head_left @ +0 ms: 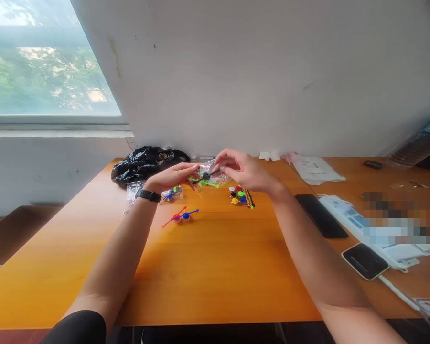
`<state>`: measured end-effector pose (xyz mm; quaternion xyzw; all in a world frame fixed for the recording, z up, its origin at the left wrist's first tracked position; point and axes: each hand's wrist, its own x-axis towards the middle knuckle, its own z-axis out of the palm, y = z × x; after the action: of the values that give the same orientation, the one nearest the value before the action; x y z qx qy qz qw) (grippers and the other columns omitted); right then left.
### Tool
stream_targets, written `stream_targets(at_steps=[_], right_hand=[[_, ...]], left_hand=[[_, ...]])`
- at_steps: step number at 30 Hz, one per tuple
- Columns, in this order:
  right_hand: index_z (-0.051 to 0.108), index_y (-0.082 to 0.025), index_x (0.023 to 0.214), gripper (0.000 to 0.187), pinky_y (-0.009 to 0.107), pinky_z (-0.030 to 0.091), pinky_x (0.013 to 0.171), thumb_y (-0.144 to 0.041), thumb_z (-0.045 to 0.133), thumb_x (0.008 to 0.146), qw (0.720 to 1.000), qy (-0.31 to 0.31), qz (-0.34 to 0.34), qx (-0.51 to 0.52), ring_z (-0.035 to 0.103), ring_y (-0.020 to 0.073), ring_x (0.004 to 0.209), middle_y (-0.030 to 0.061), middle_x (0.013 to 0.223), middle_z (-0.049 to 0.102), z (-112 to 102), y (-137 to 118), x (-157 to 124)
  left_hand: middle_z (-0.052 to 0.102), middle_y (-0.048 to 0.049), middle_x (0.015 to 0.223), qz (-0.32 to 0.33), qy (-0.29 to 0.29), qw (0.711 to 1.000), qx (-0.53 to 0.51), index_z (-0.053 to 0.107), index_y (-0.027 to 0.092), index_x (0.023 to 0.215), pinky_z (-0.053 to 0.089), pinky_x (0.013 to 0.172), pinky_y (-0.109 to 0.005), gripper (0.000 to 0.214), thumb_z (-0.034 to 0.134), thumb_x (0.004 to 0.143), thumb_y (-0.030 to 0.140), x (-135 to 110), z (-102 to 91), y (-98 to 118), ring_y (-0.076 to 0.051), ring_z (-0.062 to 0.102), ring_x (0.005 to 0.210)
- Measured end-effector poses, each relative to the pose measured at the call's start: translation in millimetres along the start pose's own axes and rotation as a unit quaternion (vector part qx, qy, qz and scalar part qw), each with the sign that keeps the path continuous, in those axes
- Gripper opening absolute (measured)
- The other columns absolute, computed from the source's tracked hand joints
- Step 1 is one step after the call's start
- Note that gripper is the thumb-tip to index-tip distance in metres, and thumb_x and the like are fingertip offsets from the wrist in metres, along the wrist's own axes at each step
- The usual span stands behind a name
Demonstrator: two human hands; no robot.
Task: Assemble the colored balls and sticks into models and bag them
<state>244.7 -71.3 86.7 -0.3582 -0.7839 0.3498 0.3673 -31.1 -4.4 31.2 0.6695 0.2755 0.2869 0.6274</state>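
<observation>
Above the back of the table, my two hands hold a small clear plastic bag (222, 179) between them. A black arrow spinner (206, 177) and a green arrow spinner (205, 183) show at the bag; whether they lie fully inside it cannot be made out. My left hand (175, 175) grips the bag's left side, fingers stretched along it. From the right, my right hand (241, 168) pinches the bag near its top edge, close to the black arrow. Nearer to me lie a red arrow spinner (176, 217) and a blue one (186, 216), side by side.
Colored round pieces (239, 194) and a bundle of arrows (250, 198) sit right of center. A filled clear bag (172, 194) lies below my left hand. A black plastic bag (146, 165) stands behind. Rightward are a black phone (320, 216) and a power strip (344, 215).
</observation>
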Motion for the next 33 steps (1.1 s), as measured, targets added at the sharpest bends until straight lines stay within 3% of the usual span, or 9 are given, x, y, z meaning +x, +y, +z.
stream_targets(at_steps=[2, 5, 9, 15, 19, 23, 27, 30, 33], right_hand=[[0.063, -0.028, 0.118, 0.020, 0.035, 0.056, 0.080, -0.026, 0.058, 0.099, 0.999, -0.035, 0.006, -0.014, 0.071, 0.0215, 0.096, 0.0043, 0.112, 0.078, 2, -4, -3], [0.059, -0.032, 0.136, 0.037, 0.035, 0.054, 0.077, -0.025, 0.055, 0.100, 0.997, -0.059, 0.008, -0.049, 0.070, 0.0216, 0.091, 0.0025, 0.114, 0.079, 5, -10, -6], [0.057, -0.036, 0.148, 0.050, 0.036, 0.053, 0.076, -0.025, 0.058, 0.099, 0.990, -0.093, 0.006, -0.103, 0.069, 0.0230, 0.085, 0.0013, 0.106, 0.079, 5, -12, -8], [0.067, -0.035, 0.144, 0.043, 0.035, 0.046, 0.068, -0.029, 0.051, 0.104, 0.966, -0.068, 0.046, -0.246, 0.063, 0.0233, 0.070, 0.0029, 0.084, 0.076, -11, -10, -14], [0.071, -0.033, 0.140, 0.046, 0.037, 0.050, 0.077, -0.022, 0.059, 0.097, 0.961, -0.013, 0.039, -0.273, 0.068, 0.0270, 0.084, 0.0055, 0.097, 0.080, -24, -10, -17], [0.063, -0.030, 0.151, 0.053, 0.038, 0.055, 0.086, -0.024, 0.056, 0.099, 0.955, -0.046, 0.059, -0.287, 0.071, 0.0271, 0.098, 0.0083, 0.122, 0.078, -31, -6, -17], [0.063, -0.027, 0.149, 0.049, 0.041, 0.055, 0.102, -0.027, 0.059, 0.101, 0.956, -0.054, 0.022, -0.287, 0.067, 0.0288, 0.123, 0.0097, 0.147, 0.067, -30, 7, -13], [0.069, -0.026, 0.140, 0.045, 0.039, 0.054, 0.103, -0.016, 0.059, 0.096, 0.956, -0.060, -0.006, -0.287, 0.067, 0.0279, 0.124, 0.0088, 0.143, 0.069, -25, 20, -7], [0.072, -0.022, 0.129, 0.042, 0.035, 0.054, 0.093, -0.008, 0.056, 0.094, 0.954, -0.042, -0.011, -0.296, 0.070, 0.0256, 0.112, 0.0097, 0.128, 0.074, -17, 27, -1]], left_hand=[[0.072, -0.0089, 0.100, 0.006, -0.007, 1.000, 0.024, 0.071, 0.019, 0.141, 0.054, 0.077, -0.027, 0.061, 0.069, 0.098, 0.061, 0, 3.3, 2, -0.018, 0.065, 0.090], [0.073, -0.0087, 0.102, 0.025, -0.075, 0.993, 0.089, 0.072, 0.019, 0.138, 0.053, 0.081, -0.030, 0.058, 0.075, 0.095, 0.058, 1, 13.9, 7, -0.020, 0.065, 0.093], [0.072, -0.0066, 0.094, 0.022, -0.139, 0.977, 0.163, 0.078, 0.017, 0.112, 0.053, 0.078, -0.031, 0.040, 0.085, 0.088, 0.049, 10, 33.0, 7, -0.020, 0.066, 0.086], [0.075, -0.0082, 0.094, 0.025, -0.184, 0.958, 0.220, 0.082, 0.018, 0.104, 0.051, 0.075, -0.029, 0.034, 0.070, 0.099, 0.049, 17, 38.6, -1, -0.019, 0.064, 0.082], [0.074, -0.0062, 0.089, 0.022, -0.181, 0.961, 0.207, 0.083, 0.018, 0.104, 0.051, 0.074, -0.028, 0.040, 0.069, 0.099, 0.055, 15, 32.5, -1, -0.017, 0.063, 0.078], [0.075, -0.0057, 0.095, -0.004, -0.171, 0.964, 0.205, 0.082, 0.018, 0.112, 0.052, 0.080, -0.028, 0.041, 0.071, 0.098, 0.055, 15, 32.4, -3, -0.017, 0.063, 0.083], [0.078, -0.0054, 0.101, -0.030, -0.143, 0.968, 0.204, 0.079, 0.020, 0.128, 0.052, 0.085, -0.028, 0.044, 0.074, 0.097, 0.052, 18, 33.0, -11, -0.017, 0.065, 0.087], [0.079, -0.0070, 0.107, -0.036, -0.167, 0.965, 0.197, 0.076, 0.022, 0.134, 0.053, 0.087, -0.029, 0.046, 0.073, 0.098, 0.051, 19, 32.2, -14, -0.018, 0.068, 0.091], [0.079, -0.0099, 0.119, -0.033, -0.178, 0.965, 0.189, 0.075, 0.024, 0.136, 0.056, 0.092, -0.031, 0.046, 0.072, 0.099, 0.051, 18, 32.5, -14, -0.021, 0.072, 0.101]])
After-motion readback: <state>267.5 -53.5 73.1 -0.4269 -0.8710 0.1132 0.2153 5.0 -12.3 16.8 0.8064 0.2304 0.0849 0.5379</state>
